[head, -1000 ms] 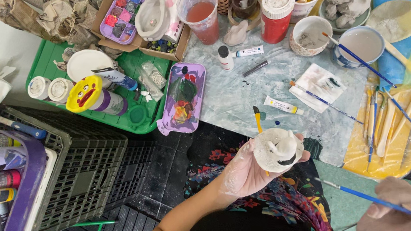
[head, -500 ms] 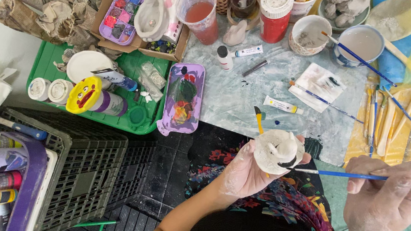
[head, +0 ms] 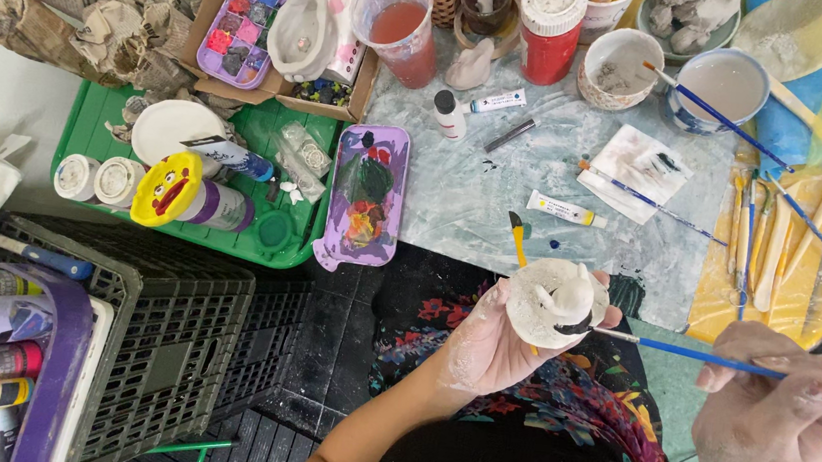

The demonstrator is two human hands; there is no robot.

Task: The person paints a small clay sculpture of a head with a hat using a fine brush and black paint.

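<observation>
At the lower centre, the left hand (head: 490, 344) is cupping a small white clay figure (head: 553, 302) so that the right hand (head: 780, 417), pinching a thin blue-handled paintbrush (head: 710, 358), is reaching its side with the tip.

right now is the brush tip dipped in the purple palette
No, the blue-handled brush in the right hand touches the white clay figure, away from the purple palette.

A palette (head: 366, 197) lies on the table (head: 465, 196), right of the tray (head: 275, 233), behind the crate (head: 171, 328).
</observation>
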